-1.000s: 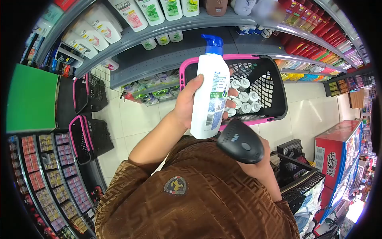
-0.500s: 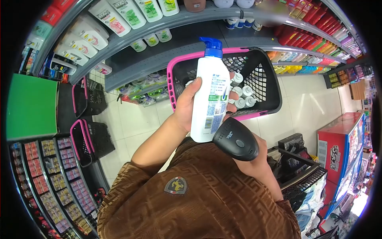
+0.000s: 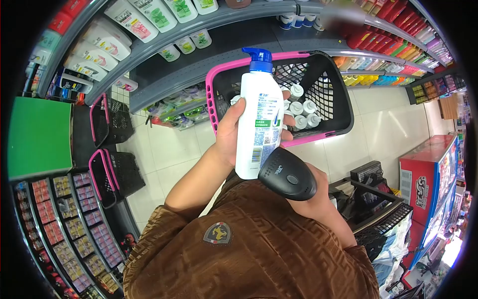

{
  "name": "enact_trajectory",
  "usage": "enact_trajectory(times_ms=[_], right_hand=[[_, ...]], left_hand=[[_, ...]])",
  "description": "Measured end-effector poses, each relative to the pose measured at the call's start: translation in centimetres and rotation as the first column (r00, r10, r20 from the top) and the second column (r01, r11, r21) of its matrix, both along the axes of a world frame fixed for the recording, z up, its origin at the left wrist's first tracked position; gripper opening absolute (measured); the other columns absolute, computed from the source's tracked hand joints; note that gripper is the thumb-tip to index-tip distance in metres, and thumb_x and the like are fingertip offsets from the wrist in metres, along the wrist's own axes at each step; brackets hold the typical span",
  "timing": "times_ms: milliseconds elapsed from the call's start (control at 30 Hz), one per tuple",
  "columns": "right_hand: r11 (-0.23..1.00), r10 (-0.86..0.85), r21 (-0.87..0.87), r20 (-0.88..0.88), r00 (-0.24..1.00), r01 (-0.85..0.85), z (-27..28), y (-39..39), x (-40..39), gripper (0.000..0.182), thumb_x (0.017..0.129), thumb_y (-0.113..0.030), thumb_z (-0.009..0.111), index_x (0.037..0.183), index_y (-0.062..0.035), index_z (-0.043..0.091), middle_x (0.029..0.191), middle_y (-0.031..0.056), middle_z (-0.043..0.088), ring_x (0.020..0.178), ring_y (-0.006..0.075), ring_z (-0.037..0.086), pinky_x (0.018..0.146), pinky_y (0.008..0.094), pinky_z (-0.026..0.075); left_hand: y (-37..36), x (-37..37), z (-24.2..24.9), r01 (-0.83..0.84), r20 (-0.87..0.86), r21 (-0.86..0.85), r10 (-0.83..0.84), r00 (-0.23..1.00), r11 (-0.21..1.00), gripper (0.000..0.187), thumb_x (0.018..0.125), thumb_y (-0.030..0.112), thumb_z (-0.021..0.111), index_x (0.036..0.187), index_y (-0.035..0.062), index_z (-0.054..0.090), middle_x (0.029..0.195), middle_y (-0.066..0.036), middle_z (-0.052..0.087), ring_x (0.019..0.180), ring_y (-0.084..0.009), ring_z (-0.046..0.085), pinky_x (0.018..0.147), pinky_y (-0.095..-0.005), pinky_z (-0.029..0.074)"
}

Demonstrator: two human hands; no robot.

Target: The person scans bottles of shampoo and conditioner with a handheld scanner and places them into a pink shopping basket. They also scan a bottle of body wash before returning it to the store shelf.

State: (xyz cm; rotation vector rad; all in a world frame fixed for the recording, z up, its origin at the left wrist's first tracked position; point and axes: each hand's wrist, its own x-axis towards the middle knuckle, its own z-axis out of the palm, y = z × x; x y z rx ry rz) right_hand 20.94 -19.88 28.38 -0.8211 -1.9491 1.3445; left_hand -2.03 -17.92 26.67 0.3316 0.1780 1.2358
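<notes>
My left hand (image 3: pixel 230 128) is wrapped round a white shampoo bottle (image 3: pixel 257 127) with a blue pump top, holding it upright with its printed back label and barcode towards me. My right hand (image 3: pixel 311 199) grips a black barcode scanner (image 3: pixel 288 174), whose head is against or just in front of the bottle's lower right side. Most of the right hand's fingers are hidden beneath the scanner. Behind the bottle is a black shopping basket (image 3: pixel 331 94) with a pink rim, and several white pump bottles (image 3: pixel 309 106) stand in it.
Shelves of shampoo bottles (image 3: pixel 132 20) run along the far side. Two black baskets with pink handles (image 3: pixel 124 172) sit on the left, near a rack of small packets (image 3: pixel 74 229). At right are a red chest freezer (image 3: pixel 423 184) and a black counter stand (image 3: pixel 371 199).
The bottle and my left hand have shifted slightly left. The scanner has moved a little left with my right hand, staying close to the bottle's lower part.
</notes>
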Motion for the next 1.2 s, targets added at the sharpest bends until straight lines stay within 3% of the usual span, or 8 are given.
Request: enact_trajectory(times_ms=[300,700,767,867,967,1200], right_hand=[[0.999,0.008,0.048,-0.021,1.000,-0.007,0.1,-0.6,-1.3,0.026,0.073,-0.005,0.077,0.094,0.0001,0.063,0.080,0.0137,0.064,0.069,0.0307,0.065,0.064,0.0361,0.050],[1.000,-0.009,-0.028,0.001,1.000,0.009,0.4,0.1,-1.8,0.028,0.073,-0.004,0.077,0.097,0.0012,0.065,0.083,0.0143,0.066,0.072,0.0311,0.067,0.067,0.0352,0.052],[1.000,-0.014,-0.008,-0.031,0.999,0.014,0.2,0.2,-1.8,0.028,0.073,-0.005,0.078,0.097,0.0015,0.065,0.083,0.0139,0.067,0.071,0.0303,0.067,0.066,0.0352,0.052],[0.999,0.018,-0.040,-0.034,0.999,-0.019,0.1,0.6,-2.1,0.028,0.074,-0.005,0.078,0.097,0.0012,0.066,0.082,0.0135,0.067,0.070,0.0298,0.067,0.065,0.0351,0.052],[0.998,0.045,-0.035,-0.049,0.998,-0.047,0.0,0.9,-1.9,0.026,0.074,-0.005,0.078,0.097,0.0008,0.066,0.081,0.0133,0.067,0.069,0.0297,0.067,0.065,0.0350,0.052],[0.996,0.072,-0.042,-0.028,0.997,-0.073,-0.5,1.2,-1.5,0.026,0.075,-0.006,0.077,0.097,0.0004,0.066,0.080,0.0133,0.066,0.068,0.0298,0.066,0.064,0.0354,0.052]], left_hand=[[-0.6,-0.8,0.1,0.021,0.061,0.040,-0.023,0.998,0.999,0.095,0.090,0.065,0.057,0.155,0.0015,0.028,0.125,-0.026,0.061,0.105,-0.0399,0.068,0.083,-0.0451,0.060],[0.7,-1.3,-0.3,0.042,0.057,0.073,-0.046,0.997,0.996,0.095,0.091,0.064,0.057,0.155,0.0013,0.026,0.126,-0.026,0.060,0.107,-0.0389,0.068,0.085,-0.0466,0.060],[0.8,-1.4,-0.7,0.039,0.043,0.071,-0.042,0.998,0.997,0.110,0.087,0.069,0.058,0.159,-0.0009,0.013,0.129,-0.028,0.057,0.108,-0.0409,0.066,0.086,-0.0526,0.059],[0.5,-1.4,-1.0,0.025,0.037,0.045,-0.027,0.999,0.999,0.109,0.088,0.070,0.057,0.159,-0.0009,0.013,0.130,-0.029,0.056,0.108,-0.0410,0.066,0.086,-0.0523,0.059],[0.1,-1.2,-0.3,0.003,0.045,0.041,-0.005,0.999,0.999,0.094,0.092,0.063,0.056,0.157,0.0029,0.024,0.129,-0.027,0.058,0.108,-0.0399,0.067,0.085,-0.0470,0.059],[-0.1,-0.8,-0.2,-0.015,0.017,0.052,0.015,1.000,0.999,0.093,0.092,0.063,0.055,0.157,0.0032,0.025,0.129,-0.027,0.058,0.109,-0.0401,0.066,0.086,-0.0472,0.059]])
